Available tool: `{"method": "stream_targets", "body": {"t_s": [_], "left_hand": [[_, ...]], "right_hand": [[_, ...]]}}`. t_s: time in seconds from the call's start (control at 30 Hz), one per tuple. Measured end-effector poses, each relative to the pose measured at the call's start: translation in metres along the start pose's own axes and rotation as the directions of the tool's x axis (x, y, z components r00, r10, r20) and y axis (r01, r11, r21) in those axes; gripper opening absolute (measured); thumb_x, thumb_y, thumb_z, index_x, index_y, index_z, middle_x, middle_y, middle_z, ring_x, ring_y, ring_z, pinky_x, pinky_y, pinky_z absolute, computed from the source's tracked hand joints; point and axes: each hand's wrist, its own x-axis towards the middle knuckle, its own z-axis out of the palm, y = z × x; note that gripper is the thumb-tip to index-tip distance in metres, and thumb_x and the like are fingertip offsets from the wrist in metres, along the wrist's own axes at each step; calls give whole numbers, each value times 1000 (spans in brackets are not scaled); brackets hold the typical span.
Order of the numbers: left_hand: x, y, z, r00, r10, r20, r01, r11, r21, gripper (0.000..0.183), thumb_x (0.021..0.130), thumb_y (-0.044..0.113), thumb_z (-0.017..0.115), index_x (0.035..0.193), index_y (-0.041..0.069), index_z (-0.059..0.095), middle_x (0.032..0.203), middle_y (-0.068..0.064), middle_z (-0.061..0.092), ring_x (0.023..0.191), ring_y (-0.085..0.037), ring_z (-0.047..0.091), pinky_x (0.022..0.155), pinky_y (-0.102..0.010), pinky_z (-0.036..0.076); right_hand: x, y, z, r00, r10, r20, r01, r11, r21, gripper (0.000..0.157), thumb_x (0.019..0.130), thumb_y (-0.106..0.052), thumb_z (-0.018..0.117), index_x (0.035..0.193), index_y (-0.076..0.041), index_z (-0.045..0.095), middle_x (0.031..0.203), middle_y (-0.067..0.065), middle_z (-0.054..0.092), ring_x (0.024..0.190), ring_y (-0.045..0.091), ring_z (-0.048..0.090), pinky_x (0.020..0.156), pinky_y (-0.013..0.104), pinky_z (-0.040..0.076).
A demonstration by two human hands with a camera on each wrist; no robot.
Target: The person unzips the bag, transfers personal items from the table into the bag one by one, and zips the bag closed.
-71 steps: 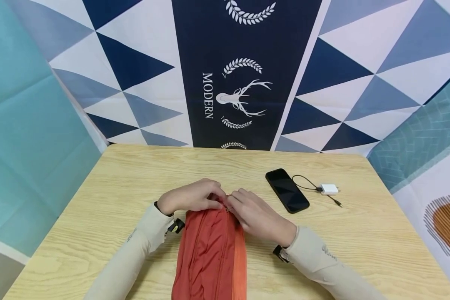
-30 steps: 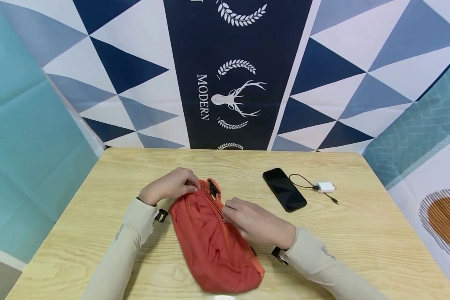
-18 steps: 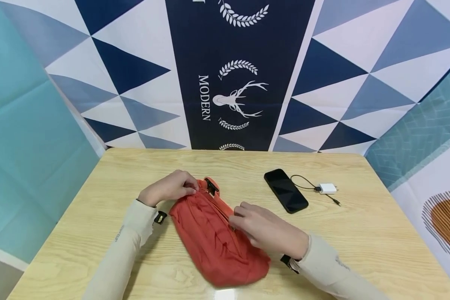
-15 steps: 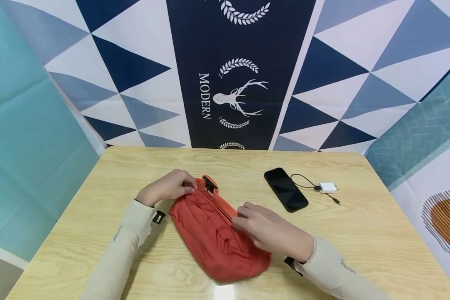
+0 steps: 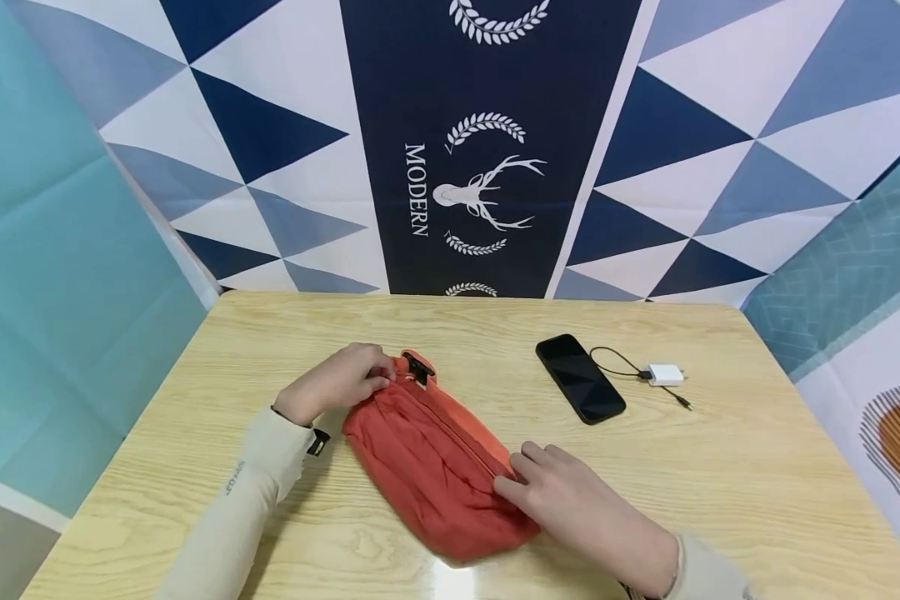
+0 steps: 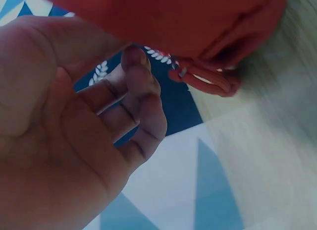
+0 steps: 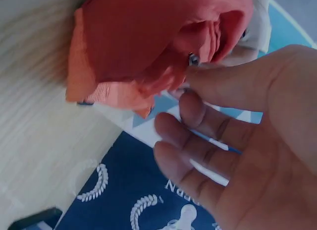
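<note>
A red waist bag [image 5: 442, 467] with an orange strap and a black buckle [image 5: 417, 367] lies slantwise on the table. At its upper left end my left hand [image 5: 341, 383] pinches the fabric between thumb and index finger; the left wrist view shows that hand's other fingers loosely bent below the red cloth [image 6: 168, 22]. My right hand [image 5: 577, 508] is at the bag's lower right, near the end of its zipper. In the right wrist view, thumb and index finger pinch at the small metal zipper slider [image 7: 193, 59], the pull mostly hidden by the fingertips.
A black phone [image 5: 581, 379] lies on the wooden table [image 5: 270, 333] to the right of the bag. Beside it are a white charger plug [image 5: 665, 375] and a thin black cable [image 5: 615, 367]. A patterned cloth [image 5: 480, 167] hangs behind the table.
The bag has turned from upright to slanting. My right hand has moved down and right along the zipper, away from my left hand, which shifted left and keeps its hold on the bag's end.
</note>
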Motion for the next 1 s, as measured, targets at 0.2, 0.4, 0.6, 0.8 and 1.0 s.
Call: {"method": "stream_targets", "body": {"t_s": [0.2,0.4,0.6,0.8,1.0], "left_hand": [[0,31,2,992,28,-120,-13,993,122,19,92,-2,64,81,12,57,72,4,50,66,-13,47,63,-29,42],[-1,73,8,987,162,-3,-162,985,60,12,91,0,65,89,12,66,80,5,61,72,-9,55,69,-27,49],[-5,94,19,983,150,106,-164,977,138,14,91,2,65,98,13,72,95,2,70,91,-14,64,86,-34,47],[-9,97,21,984,148,100,-167,960,223,18,89,0,64,90,16,74,88,3,61,91,-17,56,90,-40,41],[-13,103,6,980,195,41,-199,947,252,22,87,-2,63,86,17,74,84,4,58,87,-17,55,86,-39,42]], "right_hand": [[1,16,2,984,178,32,-180,950,257,32,84,1,66,111,-14,60,77,-8,56,64,6,48,57,24,46],[-7,66,6,928,370,-29,-348,895,279,34,88,-2,67,121,-7,59,87,1,66,65,6,53,56,23,49],[-25,107,14,859,509,48,-504,827,249,26,93,-9,67,117,-2,60,86,6,64,69,14,60,58,33,50],[-42,128,32,792,593,147,-611,766,199,30,97,-21,65,117,2,61,102,21,63,88,36,63,73,52,51],[-49,139,44,742,629,231,-670,709,220,41,97,-26,64,122,6,59,108,29,56,88,40,60,72,54,50]]}}
